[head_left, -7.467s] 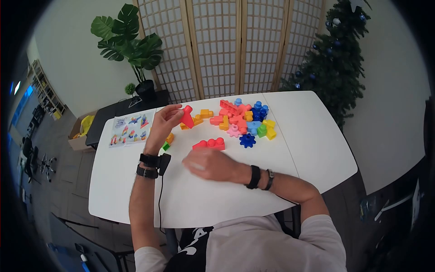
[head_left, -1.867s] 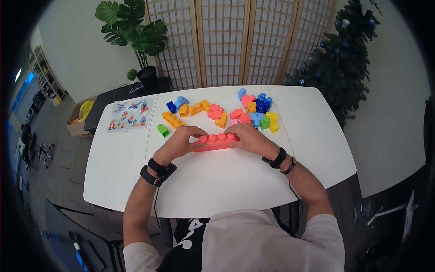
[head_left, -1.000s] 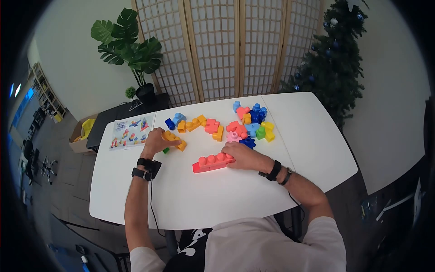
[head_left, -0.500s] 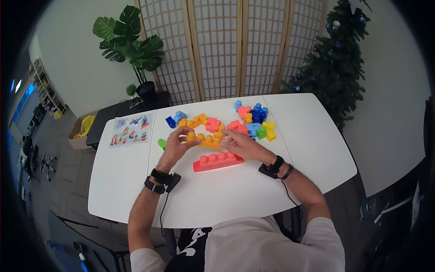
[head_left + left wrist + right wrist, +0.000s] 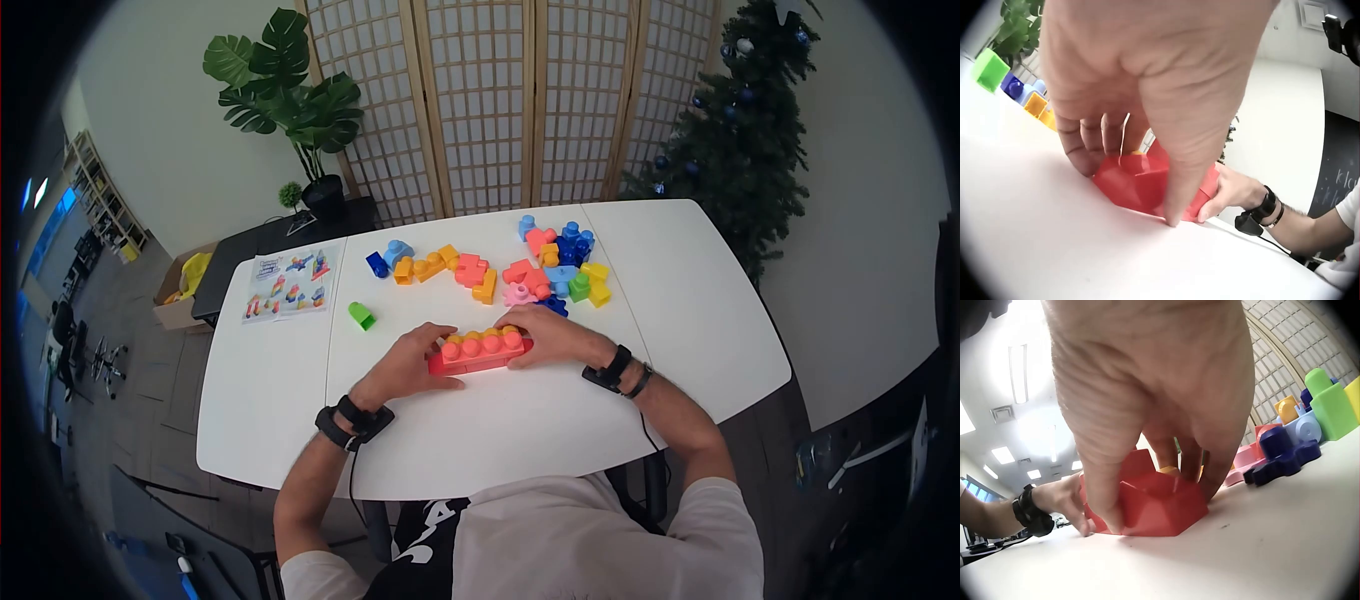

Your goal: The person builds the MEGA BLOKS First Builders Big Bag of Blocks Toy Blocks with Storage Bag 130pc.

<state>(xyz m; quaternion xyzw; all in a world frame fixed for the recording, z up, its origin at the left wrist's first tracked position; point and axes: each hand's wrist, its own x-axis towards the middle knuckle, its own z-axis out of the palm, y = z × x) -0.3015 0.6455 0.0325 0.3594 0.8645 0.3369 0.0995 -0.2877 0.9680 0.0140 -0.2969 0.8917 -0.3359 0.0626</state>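
Note:
A long red building block assembly [image 5: 475,368] with a row of round studs sits on the white table. Just behind its studs shows an orange brick [image 5: 482,333], mostly hidden. My left hand [image 5: 405,362] spans the left end, its thumb on the near side and fingers on the far side; the left wrist view shows the angled red end [image 5: 1132,184] between them. At the other end my right hand [image 5: 552,338] holds on the same way, thumb in front, with the red end block [image 5: 1163,503] between thumb and fingers in the right wrist view.
Ahead on the table [image 5: 270,400] lie several orange, red and blue blocks. A lone green block [image 5: 361,316] is left of my hands, past it a picture sheet [image 5: 290,285]. Close beyond my right hand are a dark blue gear-shaped piece [image 5: 552,304] and a coloured pile.
The left hand fetched a long orange brick from the left. Both hands brought it over, and it now sits behind the red studs. Both hands have come down around the red assembly.

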